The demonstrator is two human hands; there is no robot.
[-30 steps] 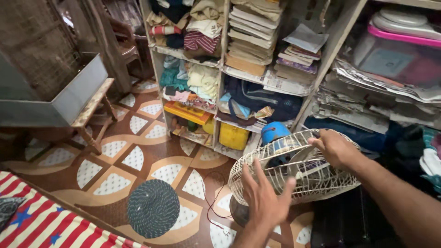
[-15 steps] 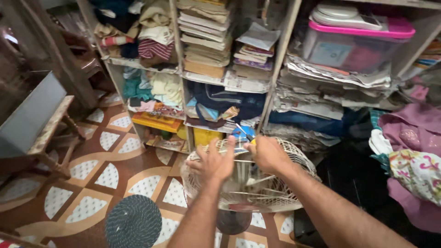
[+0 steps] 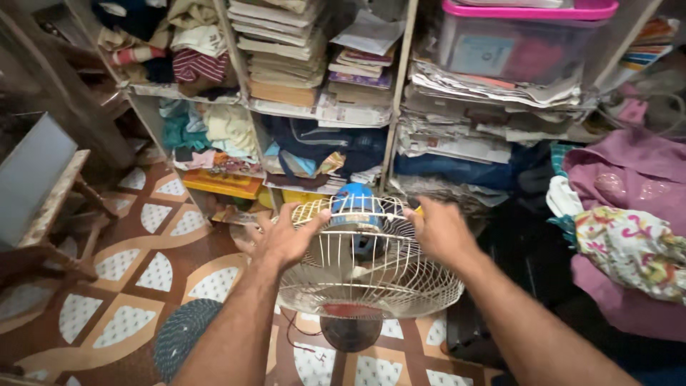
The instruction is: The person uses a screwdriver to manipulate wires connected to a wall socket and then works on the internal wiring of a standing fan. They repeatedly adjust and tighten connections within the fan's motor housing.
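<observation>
Two hands [image 3: 286, 239], one fan cage [image 3: 371, 275]

I have only one view, the head camera, so there is no second view that shares any part of the scene with it. It sits above the arms and looks forward and steeply down. Both forearms enter from the lower edge and meet at the centre of the frame, where the left hand [image 3: 286, 239] and the right hand [image 3: 439, 229] grip the wire fan cage [image 3: 371, 275]. The camera is near to them; they fill the middle. The shelves [image 3: 318, 107] cross the upper half, facing me. The patterned floor [image 3: 143, 271] takes the lower left, seen almost from above.
</observation>
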